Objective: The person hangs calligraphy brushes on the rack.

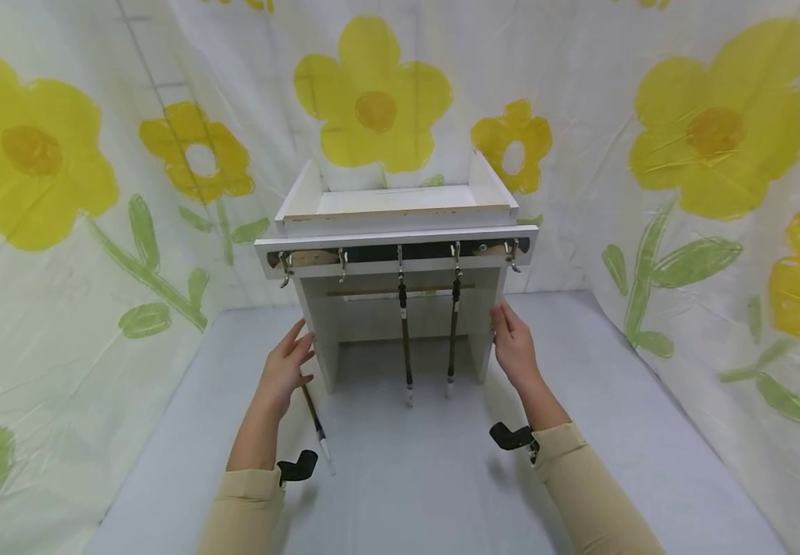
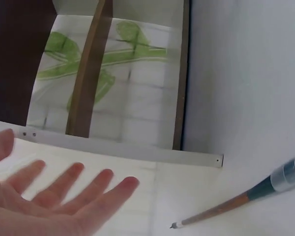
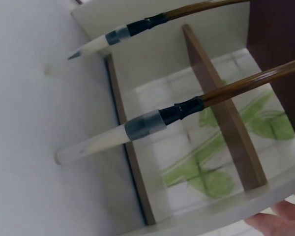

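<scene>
A small white rack (image 1: 320,316) stands on the table, with metal hooks along its front rail. Two calligraphy brushes hang tip down from the hooks, one near the middle (image 1: 405,331) and one right of it (image 1: 453,331). My left hand (image 1: 282,378) is beside the left side panel, fingers spread and holding nothing. Below that hand a third calligraphy brush (image 2: 221,208) lies on the table. On the other side, my right hand (image 1: 515,347) has its fingertips at the outer face of the right panel; part of this hand is outside the right wrist view.
The rack has a shallow top tray (image 1: 396,200) and a thin crossbar (image 1: 372,292) low at its back. Other hooks, such as the far left one (image 1: 285,270), carry nothing. A flower-printed curtain (image 1: 566,231) surrounds the pale table (image 1: 407,478).
</scene>
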Demonstrator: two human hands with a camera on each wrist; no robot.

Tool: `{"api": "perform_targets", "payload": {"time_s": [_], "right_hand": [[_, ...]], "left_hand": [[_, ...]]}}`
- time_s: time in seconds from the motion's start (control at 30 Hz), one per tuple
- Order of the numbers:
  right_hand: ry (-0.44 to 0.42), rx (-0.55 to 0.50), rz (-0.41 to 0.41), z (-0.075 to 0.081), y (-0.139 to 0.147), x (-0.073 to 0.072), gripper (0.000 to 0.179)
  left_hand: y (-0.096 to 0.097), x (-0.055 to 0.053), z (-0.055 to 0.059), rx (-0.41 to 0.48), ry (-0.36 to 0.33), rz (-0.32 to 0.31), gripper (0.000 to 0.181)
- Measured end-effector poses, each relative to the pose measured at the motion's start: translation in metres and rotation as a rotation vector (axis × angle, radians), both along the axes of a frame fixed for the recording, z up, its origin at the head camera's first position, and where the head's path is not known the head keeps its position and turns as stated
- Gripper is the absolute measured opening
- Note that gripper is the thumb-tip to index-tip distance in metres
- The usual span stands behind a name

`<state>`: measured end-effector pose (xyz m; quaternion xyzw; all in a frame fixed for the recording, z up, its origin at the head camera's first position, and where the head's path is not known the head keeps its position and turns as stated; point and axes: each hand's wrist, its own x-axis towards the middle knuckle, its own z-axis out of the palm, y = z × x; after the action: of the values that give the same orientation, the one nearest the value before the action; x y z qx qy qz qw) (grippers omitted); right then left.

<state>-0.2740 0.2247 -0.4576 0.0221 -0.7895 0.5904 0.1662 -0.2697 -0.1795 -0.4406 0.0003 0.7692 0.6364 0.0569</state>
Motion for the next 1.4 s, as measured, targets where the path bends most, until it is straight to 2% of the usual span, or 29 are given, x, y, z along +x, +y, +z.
{"api": "perform_targets", "payload": {"time_s": [0.13,0.3,0.4,0.47,0.5,0.67,0.73,0.83,0.9,1.07,1.17,1.3,1.4], "right_hand": [[0.000,-0.023,0.020,0.000,0.000,0.000,0.063],[0.003,-0.024,0.019,0.000,0.000,0.000,0.065],[-0.010,-0.013,0.016,0.002,0.001,0.001,0.062],[-0.033,-0.011,0.017,0.010,0.000,0.005,0.058],[-0.040,-0.011,0.018,0.015,-0.001,0.008,0.057],[-0.038,-0.022,0.021,0.017,-0.001,0.010,0.058],[-0.037,-0.040,0.024,0.015,-0.001,0.010,0.058],[-0.061,-0.048,0.033,0.029,-0.007,0.020,0.055],[-0.067,-0.038,0.030,0.032,-0.008,0.022,0.055],[-0.067,-0.037,0.022,0.015,-0.004,0.011,0.055],[-0.040,-0.036,0.009,0.004,-0.001,0.004,0.056],[0.006,-0.021,-0.008,-0.001,0.000,0.002,0.059],[0.017,-0.021,-0.013,-0.001,-0.001,0.002,0.062]], "left_hand": [[-0.006,0.007,0.000,-0.022,-0.047,0.057,0.065],[-0.012,0.013,-0.007,-0.024,-0.136,0.143,0.075],[-0.013,0.016,-0.015,-0.038,-0.194,0.182,0.078],[-0.013,0.016,-0.021,-0.054,-0.224,0.196,0.077],[-0.013,0.016,-0.025,-0.063,-0.237,0.200,0.076],[-0.013,0.015,-0.043,-0.083,-0.285,0.199,0.071],[-0.012,0.014,-0.049,-0.091,-0.295,0.196,0.071],[-0.011,0.013,-0.055,-0.111,-0.306,0.201,0.071],[-0.011,0.011,-0.060,-0.123,-0.313,0.205,0.072],[-0.012,0.007,-0.071,-0.156,-0.319,0.210,0.072],[-0.011,0.003,-0.078,-0.227,-0.290,0.215,0.071],[-0.008,0.002,-0.082,-0.335,-0.232,0.239,0.072],[-0.008,0.001,-0.082,-0.346,-0.224,0.261,0.073]]}}
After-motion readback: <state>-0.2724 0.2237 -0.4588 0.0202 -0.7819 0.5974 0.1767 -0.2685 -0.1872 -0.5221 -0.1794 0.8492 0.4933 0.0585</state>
